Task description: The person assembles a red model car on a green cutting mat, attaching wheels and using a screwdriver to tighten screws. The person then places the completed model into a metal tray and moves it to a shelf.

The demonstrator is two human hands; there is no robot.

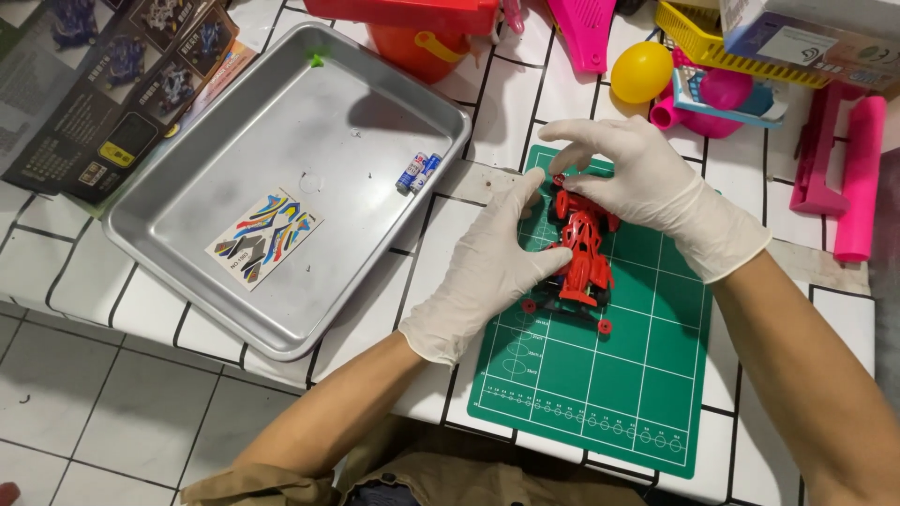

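Both hands are covered by white gloves, and the forearms are left bare. The left hand [487,267] is reached in from the near left, palm down, with the thumb raised toward the far side and the fingers curled in to the right. The right hand [647,183] is brought in from the near right, wrist bent, the fingers arched downward and to the left, the fingertips of both hands kept close together

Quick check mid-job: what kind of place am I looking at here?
Likely a home hobby bench for model kits: a white tiled counter with a green cutting mat, a metal tray holding a decal sheet, and both gloved hands on a red toy race car.
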